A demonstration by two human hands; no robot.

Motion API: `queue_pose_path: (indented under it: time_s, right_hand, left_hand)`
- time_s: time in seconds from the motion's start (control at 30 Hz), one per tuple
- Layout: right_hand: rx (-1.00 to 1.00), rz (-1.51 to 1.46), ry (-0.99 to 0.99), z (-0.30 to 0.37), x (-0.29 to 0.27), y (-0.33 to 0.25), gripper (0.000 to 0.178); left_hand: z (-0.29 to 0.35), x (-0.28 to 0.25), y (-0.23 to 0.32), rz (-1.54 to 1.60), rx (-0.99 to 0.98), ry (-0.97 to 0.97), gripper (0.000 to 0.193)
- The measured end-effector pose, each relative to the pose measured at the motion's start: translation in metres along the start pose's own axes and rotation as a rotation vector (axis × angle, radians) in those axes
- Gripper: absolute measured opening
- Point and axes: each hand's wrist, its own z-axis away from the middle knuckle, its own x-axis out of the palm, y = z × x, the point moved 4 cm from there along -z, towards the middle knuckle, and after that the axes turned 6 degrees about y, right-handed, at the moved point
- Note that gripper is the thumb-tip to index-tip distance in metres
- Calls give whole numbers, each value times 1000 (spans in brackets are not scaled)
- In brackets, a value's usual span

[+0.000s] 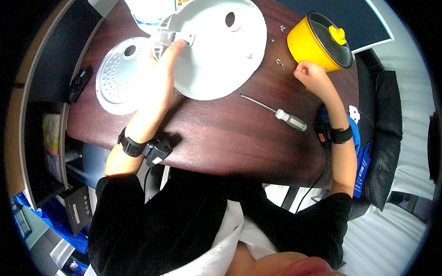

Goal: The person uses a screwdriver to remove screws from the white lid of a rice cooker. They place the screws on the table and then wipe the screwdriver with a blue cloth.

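My left hand (161,78) grips a white plastic bracket (188,38) at the left edge of a large white round plastic cover (216,55), its thumb pressed on the bracket. The fingers beneath are mostly hidden. The cover has a round hole near its far side. Beside the yellow pot (311,43), my right hand (314,76) is closed with its fingertips pinched together. Whatever they may hold is too small to make out. Just left of that hand lie small screws (279,62). A screwdriver (291,120) with a grey-and-white handle rests nearer me.
A perforated translucent round plate (117,78) lies on the brown table (221,142) under my left forearm. More tiny screws (282,28) lie farther back. A white package (149,14) stands behind the cover, and a black object (79,85) sits at the table's left edge.
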Motion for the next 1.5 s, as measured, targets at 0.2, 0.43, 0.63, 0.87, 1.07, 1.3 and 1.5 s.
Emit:
queue_pose_path:
  time_s: [0.2, 0.43, 0.63, 0.87, 1.07, 1.3, 1.5]
  right_hand:
    - [95, -159, -50, -10, 15, 4, 16]
    - [-9, -99, -139, -17, 33, -4, 16]
    - [15, -80, -108, -37, 37, -9, 19]
    - [93, -107, -104, -39, 38, -13, 18]
    - [-143, -45, -192, 9, 26, -14, 14]
    - [-34, -107, -396, 85, 10, -36, 19]
    - [166, -587, -219, 87, -3, -2, 23]
  left_hand:
    - [-4, -4, -2, 8, 2, -17, 28]
    - [-3, -3, 0, 3, 3, -8, 28]
    - [-4, -4, 1, 10, -32, 5, 28]
    - [-6, -5, 0, 6, -38, -1, 28]
    - [-4, -3, 3, 30, -51, -9, 27]
    - [-1, -7, 0, 6, -83, -57, 32]
    - [0, 1, -7, 239, -326, -239, 35]
